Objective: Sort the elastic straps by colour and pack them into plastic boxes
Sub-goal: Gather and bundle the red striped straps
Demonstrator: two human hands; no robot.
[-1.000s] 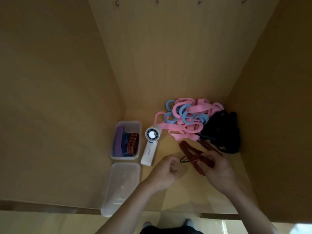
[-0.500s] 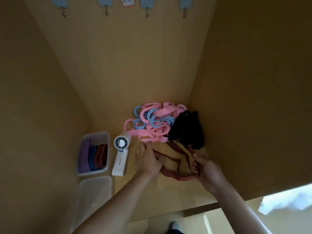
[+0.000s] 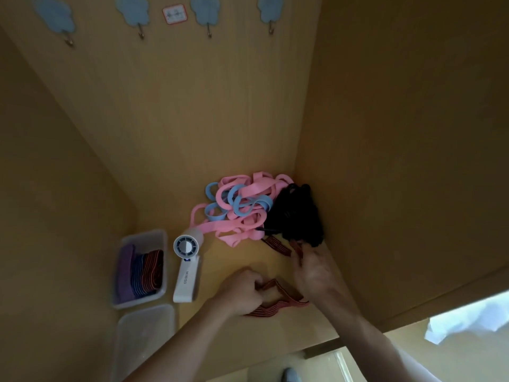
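Head view: left hand (image 3: 242, 292), now nearer, curls its fingers round the dark red strap (image 3: 286, 295); right hand (image 3: 314, 268) has reached far, pinching its other end. Probably folding it for the box (image 3: 144, 234).

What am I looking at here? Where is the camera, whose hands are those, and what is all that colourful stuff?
There is no machine here, just a person. The camera sits on their head and looks down, so you see both arms reaching into a wooden cupboard.

The left hand grips a dark red strap. The right hand reaches to the far part of the same strap; whether it pinches it is hard to see.

In the back corner lies a tangle of pink straps, blue straps and black straps. A white hand fan lies on the shelf. Left of it, a plastic box holds folded purple, blue and red straps. A second plastic box, nearer the person, looks empty.
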